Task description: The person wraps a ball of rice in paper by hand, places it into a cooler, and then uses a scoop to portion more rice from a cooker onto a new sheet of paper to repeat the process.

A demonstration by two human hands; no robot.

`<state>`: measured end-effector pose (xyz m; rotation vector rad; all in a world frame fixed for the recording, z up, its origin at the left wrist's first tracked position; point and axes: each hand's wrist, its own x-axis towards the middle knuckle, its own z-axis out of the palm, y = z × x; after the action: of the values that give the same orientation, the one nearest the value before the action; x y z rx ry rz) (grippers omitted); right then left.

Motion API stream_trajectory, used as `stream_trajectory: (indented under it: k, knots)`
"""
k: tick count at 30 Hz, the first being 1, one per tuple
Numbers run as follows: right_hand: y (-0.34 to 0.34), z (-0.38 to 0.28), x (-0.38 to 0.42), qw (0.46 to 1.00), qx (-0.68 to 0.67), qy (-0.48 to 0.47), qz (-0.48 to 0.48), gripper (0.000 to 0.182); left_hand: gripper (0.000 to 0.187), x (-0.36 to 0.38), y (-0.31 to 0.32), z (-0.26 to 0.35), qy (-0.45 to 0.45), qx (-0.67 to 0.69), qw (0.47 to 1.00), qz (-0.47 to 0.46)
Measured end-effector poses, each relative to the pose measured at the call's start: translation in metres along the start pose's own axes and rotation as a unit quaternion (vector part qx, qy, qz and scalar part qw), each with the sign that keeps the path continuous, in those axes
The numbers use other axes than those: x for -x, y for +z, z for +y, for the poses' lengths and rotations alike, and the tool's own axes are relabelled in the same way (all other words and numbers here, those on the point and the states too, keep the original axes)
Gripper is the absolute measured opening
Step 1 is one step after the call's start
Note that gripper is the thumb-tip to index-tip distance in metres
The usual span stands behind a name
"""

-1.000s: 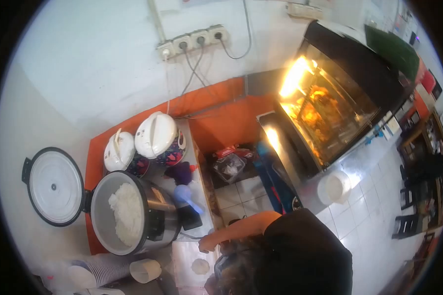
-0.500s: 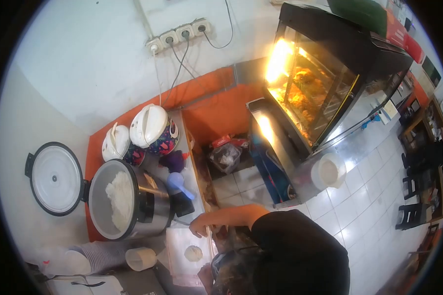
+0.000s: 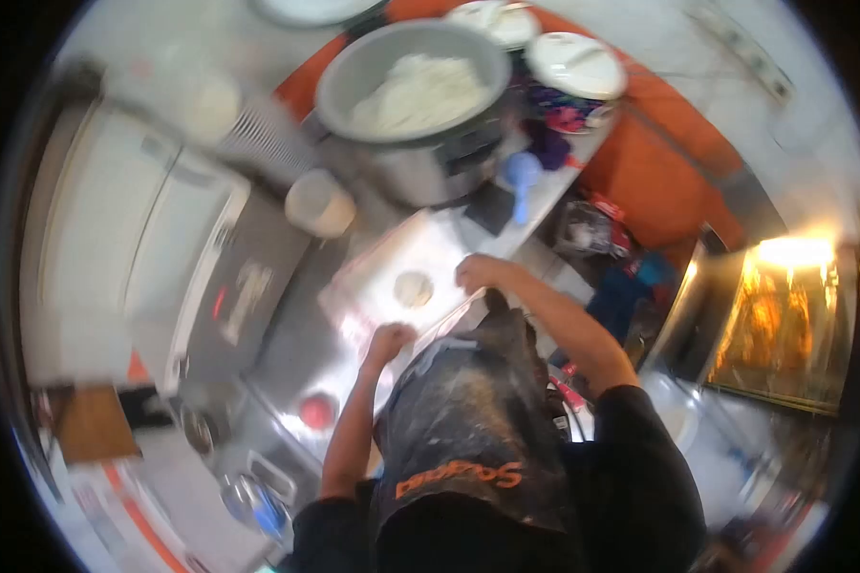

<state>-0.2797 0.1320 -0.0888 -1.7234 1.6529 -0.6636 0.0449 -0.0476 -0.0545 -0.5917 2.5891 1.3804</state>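
Observation:
A sheet of white wrapping paper [image 3: 373, 277] lies on the counter, slightly blurred, with a round, flattened portion of rice [image 3: 414, 289] on it. My left hand [image 3: 390, 342] is closed at the near left edge of the paper. At its right edge my right hand [image 3: 476, 272] is also closed, fingers bent over the border. Between them the near edge of the paper runs just in front of my apron [image 3: 468, 411]. Beyond the paper stands a large open rice cooker [image 3: 420, 158] with white rice [image 3: 420, 95] inside.
A blue scoop [image 3: 521, 181] rests right of the cooker. Stacked cups [image 3: 268, 138] and a tub [image 3: 320, 203] stand to the left. Two flowered rice cookers [image 3: 573, 72] are behind. A lit food warmer [image 3: 779, 325] is at right, and a red round object [image 3: 317, 411] sits near my left forearm.
My view has swung down and turned, so both arms and the apron now show. My left hand, partly hidden before, is now visible at the paper. The rice portion stays on the paper.

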Motion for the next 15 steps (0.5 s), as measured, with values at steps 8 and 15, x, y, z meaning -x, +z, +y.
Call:
stream_trajectory:
  k: [8, 15]
  knots:
    - [-0.028, -0.078, 0.002, 0.983, -0.109, 0.128, -0.074, 0.031, 0.016, 0.01, -0.006, 0.009, -0.013, 0.116, 0.993, 0.036]
    - [-0.032, -0.072, -0.003, 0.974, -0.146, 0.138, -0.106, 0.029, 0.01, 0.009, -0.008, 0.015, -0.037, 0.135, 0.99, 0.028]
